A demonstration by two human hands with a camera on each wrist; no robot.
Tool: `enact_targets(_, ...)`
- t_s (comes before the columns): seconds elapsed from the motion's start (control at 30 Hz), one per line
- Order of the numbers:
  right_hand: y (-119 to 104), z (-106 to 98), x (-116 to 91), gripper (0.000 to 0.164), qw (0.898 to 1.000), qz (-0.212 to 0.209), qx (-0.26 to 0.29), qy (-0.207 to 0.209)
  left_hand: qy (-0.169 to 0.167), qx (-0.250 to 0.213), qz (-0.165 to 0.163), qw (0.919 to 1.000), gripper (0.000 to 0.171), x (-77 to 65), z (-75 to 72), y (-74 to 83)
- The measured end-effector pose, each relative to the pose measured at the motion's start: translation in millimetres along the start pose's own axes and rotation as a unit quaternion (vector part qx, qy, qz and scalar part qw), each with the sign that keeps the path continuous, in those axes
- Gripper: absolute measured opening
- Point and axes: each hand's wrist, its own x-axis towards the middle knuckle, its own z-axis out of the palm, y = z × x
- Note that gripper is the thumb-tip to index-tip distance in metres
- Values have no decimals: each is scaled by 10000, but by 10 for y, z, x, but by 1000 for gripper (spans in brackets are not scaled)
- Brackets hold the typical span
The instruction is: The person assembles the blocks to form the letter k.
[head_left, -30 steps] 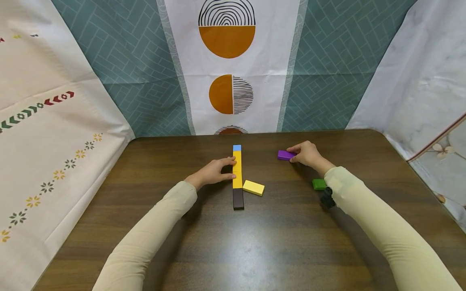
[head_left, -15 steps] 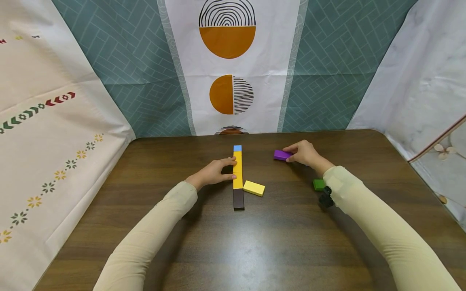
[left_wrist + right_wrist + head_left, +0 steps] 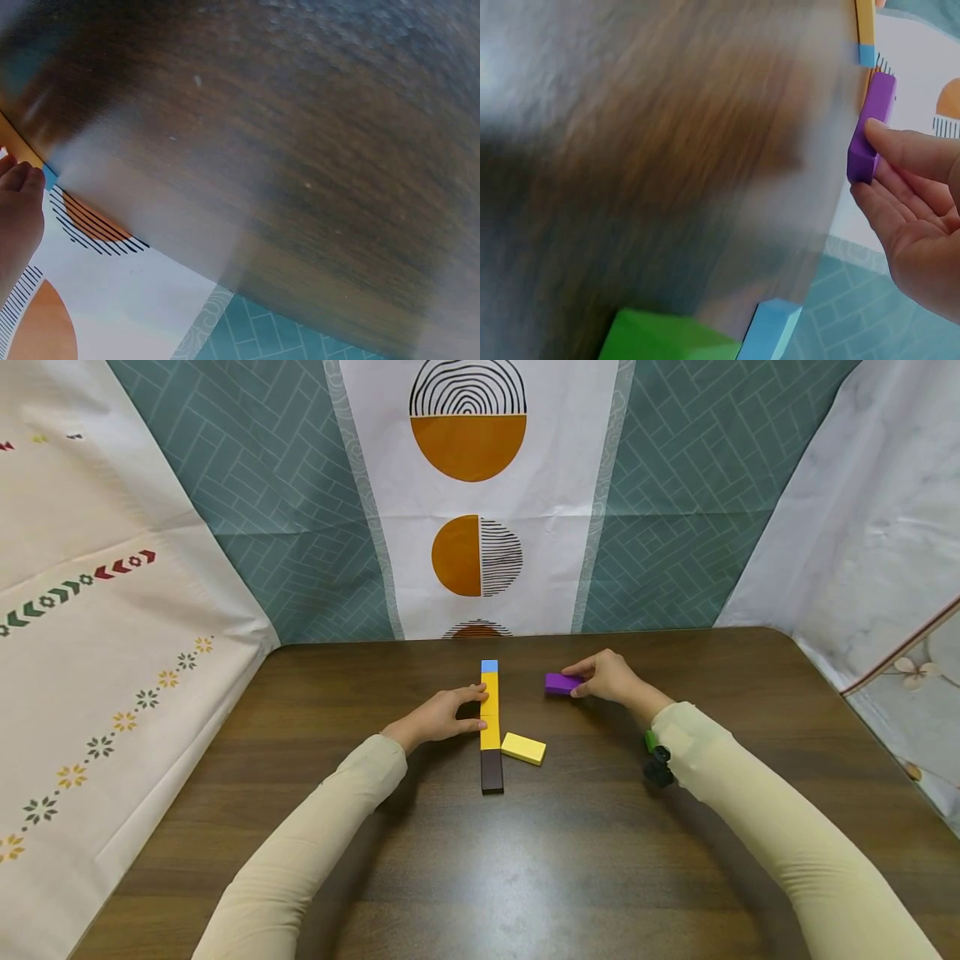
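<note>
A straight row on the table runs away from me: a dark block (image 3: 492, 772) nearest, two orange-yellow blocks (image 3: 490, 710), then a light blue block (image 3: 489, 666) at the far end. My left hand (image 3: 435, 714) rests against the row's left side, thumb and fingertips on the orange-yellow blocks. To the right of the row, my right hand (image 3: 611, 678) pinches a purple block (image 3: 871, 127) between thumb and fingers. A pale yellow block (image 3: 523, 748) lies slanted beside the row's right side, its corner close to it.
A green block (image 3: 667, 336) lies beneath my right forearm, mostly hidden in the head view. In the right wrist view, another light blue block (image 3: 771, 328) is beside it. Patterned cloth (image 3: 480, 493) hangs behind the wooden table (image 3: 480, 877).
My right hand has moved left with the purple block, closer to the row. The right forearm now covers more of the green block. My left hand and the row look the same.
</note>
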Motion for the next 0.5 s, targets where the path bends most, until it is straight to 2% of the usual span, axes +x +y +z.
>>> enact_targets(0.5,-177,155,36,41,9987,-435,-46,-277,-5,23,-46,10000,65,6,1,-12)
